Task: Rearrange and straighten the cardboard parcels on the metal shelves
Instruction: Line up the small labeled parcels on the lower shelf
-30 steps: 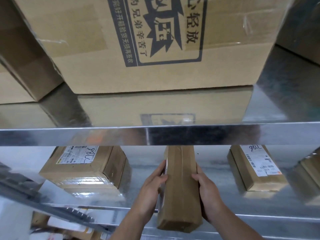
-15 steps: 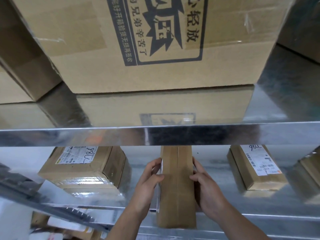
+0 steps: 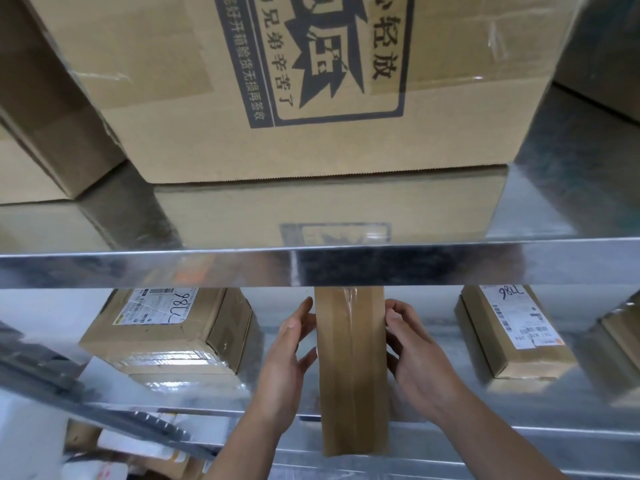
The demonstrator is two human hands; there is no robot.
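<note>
Upper shelf: bright sheet metal, mirror-smooth, folded front lip; holds three cardboard cartons in view; one large carton, plain brown board with dark printed Chinese characters in a frame and clear tape strips, its face reflected in the metal; one left carton, cut off by the frame, touching the large one; one right carton, only a shadowed corner showing, set apart.

Lower shelf: same shiny metal; holds four parcels.
- Narrow parcel: long, slim, rectangular, wrapped in glossy brown tape with a seam down the middle; lies mid-shelf, pointing straight back; near end overhangs the front lip, far end hidden behind the upper shelf's lip.
- Left parcel: squat brown box, taped edges, turned at an angle; one white shipping label with handwritten digits on top.
- Right parcel: flat oblong box, one white label with barcodes and handwriting; slightly skewed.
- Far-right parcel: partly in frame.

Hands, two, bare, flanking the narrow parcel: left hand, fingers nearly straight, laid along its left side; right hand, fingers bent, tips and thumb pressed to its right side.

Beneath: blurred packages, count unclear.
</note>
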